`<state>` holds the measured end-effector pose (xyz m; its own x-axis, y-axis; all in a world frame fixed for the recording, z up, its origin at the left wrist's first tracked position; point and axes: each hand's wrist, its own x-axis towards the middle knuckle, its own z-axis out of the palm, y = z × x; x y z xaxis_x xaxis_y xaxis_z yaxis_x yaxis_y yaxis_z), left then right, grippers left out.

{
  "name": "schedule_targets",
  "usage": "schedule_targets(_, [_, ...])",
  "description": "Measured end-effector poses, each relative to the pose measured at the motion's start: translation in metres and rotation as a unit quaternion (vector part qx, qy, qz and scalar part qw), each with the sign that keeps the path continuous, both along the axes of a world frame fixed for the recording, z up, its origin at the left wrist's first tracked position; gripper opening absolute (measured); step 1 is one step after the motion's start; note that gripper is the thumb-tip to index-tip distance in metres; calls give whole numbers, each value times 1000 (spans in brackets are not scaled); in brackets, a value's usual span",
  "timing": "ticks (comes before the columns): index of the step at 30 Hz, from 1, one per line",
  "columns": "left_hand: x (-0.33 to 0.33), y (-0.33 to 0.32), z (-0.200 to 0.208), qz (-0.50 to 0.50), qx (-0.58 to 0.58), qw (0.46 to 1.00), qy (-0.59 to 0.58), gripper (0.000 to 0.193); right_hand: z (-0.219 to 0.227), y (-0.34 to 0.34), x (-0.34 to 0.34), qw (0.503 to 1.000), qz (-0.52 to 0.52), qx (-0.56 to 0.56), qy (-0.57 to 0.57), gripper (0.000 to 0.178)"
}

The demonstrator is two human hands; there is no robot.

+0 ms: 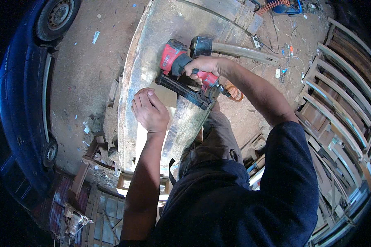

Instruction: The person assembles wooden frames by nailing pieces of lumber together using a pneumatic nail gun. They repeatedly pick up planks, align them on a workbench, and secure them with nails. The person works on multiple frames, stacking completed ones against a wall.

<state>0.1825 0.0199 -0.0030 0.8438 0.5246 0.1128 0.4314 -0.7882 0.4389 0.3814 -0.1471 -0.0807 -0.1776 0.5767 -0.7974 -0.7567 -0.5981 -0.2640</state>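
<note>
Pressing down, my left hand (150, 110) is lying flat, fingers curled, on the pale thin wooden panel (146, 136) atop the worn grey workbench (160, 33). My right hand (204, 66) is clamping the red-and-black pneumatic nail gun (181, 72), its nose just beside my left fingers; I'm judging a slip could drive a fastener into them. A wooden-handled hammer (226, 48) is lying behind. Bench edges are running close either side; open dirt floor (82, 66) is lying leftward.
</note>
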Motion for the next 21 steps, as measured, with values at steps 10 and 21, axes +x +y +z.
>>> schedule_targets(10, [-1, 1, -2, 7, -8, 1000, 9, 23, 7, -9, -1, 1000, 6, -5, -17, 17])
schedule_targets(21, [-4, 0, -5, 13, 4, 1000, 22, 25, 7, -18, 0, 1000, 17, 6, -9, 8])
